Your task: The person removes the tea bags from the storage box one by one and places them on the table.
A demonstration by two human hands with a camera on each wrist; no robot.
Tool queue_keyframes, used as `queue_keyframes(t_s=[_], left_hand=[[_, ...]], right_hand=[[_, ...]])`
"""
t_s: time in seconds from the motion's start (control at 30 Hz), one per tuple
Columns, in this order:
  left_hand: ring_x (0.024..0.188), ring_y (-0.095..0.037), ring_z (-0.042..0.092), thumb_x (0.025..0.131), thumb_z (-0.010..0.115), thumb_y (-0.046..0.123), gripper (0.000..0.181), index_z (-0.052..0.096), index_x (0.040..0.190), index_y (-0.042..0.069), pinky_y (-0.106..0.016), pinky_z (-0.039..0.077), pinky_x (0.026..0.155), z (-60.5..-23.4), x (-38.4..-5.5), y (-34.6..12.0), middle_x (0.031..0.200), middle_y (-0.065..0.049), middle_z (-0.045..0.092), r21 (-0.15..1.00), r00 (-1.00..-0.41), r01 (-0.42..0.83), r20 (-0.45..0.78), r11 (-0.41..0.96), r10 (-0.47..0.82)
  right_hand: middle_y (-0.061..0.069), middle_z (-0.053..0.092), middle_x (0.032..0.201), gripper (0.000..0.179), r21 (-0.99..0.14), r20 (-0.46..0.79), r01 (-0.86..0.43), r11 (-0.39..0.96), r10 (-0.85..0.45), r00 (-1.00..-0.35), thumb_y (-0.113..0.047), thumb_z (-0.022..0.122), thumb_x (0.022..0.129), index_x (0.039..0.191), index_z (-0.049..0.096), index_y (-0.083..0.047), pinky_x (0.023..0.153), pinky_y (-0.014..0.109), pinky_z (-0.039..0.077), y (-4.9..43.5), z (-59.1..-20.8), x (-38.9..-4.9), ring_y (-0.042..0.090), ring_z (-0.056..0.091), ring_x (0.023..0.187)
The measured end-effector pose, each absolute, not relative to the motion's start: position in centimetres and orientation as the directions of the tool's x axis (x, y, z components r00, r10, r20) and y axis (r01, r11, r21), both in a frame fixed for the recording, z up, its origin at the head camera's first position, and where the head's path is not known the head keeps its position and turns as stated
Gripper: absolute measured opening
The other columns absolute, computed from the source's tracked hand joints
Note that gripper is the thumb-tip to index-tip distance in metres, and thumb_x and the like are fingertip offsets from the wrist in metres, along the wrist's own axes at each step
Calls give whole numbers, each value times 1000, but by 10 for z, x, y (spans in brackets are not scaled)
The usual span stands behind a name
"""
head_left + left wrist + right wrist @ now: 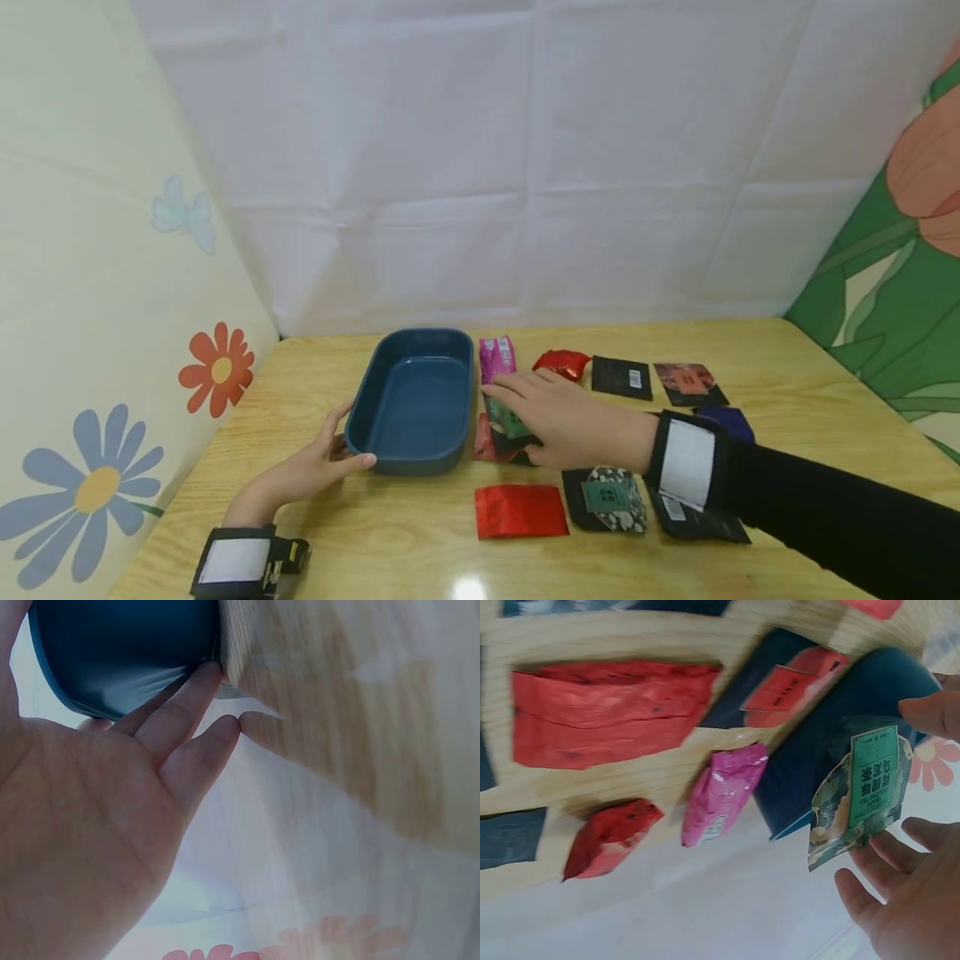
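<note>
My left hand (318, 467) holds the near left corner of a dark blue rectangular tub (408, 467), thumb along the near wall and fingers at the left side. In the left wrist view those fingers (180, 720) rest against the tub's outside. Right of the tub, my right hand (573, 417) grips a dark tea sachet with a green label (874, 776), thumb on one side and fingers on the other. Beneath that sachet lies a black and red sachet (487, 446), partly covered. Inside the tub only its bare floor shows in the head view.
A pink packet (497, 357) and a crinkled red packet (562, 363) lie behind my right hand. Nearer are a flat red pouch (521, 511) and a green-labelled sachet (606, 497). Several more sachets lie to the right, partly under my forearm. A white sheet (450, 167) hangs behind the table.
</note>
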State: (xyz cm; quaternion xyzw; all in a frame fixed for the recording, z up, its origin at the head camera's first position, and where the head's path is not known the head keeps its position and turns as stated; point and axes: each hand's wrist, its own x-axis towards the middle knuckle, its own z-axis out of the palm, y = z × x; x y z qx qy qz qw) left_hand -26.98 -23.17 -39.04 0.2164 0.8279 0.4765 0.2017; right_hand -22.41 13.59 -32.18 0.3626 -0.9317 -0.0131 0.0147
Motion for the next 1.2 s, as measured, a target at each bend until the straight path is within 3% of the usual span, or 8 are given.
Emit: queue_keyframes(t_s=[0.6,0.9,1.2], left_hand=[[138,-51,31,99,64,29,92,-7,156,17,-60,29,108,-390,-267,-232,150,-39,26,865,-832,159,-142,476,537],[138,-49,33,99,62,30,91,-7,156,18,-58,31,108,-390,-267,-232,149,-38,28,866,-835,150,-148,478,530],[138,-50,32,99,62,28,91,-8,156,18,-59,32,107,-389,-268,-233,150,-38,26,864,-828,166,-139,475,542]], right_hand=[[14,38,152,89,48,13,-651,758,-652,-758,-30,80,81,153,34,-5,108,57,32,197,-334,-185,34,41,135],[12,38,153,86,15,-52,-603,798,-601,-797,-30,81,81,152,37,-8,106,59,34,228,-343,-167,34,41,135],[10,42,150,87,-24,-16,-580,815,-580,-814,-33,83,79,152,39,-13,100,64,36,262,-355,-150,36,46,130]])
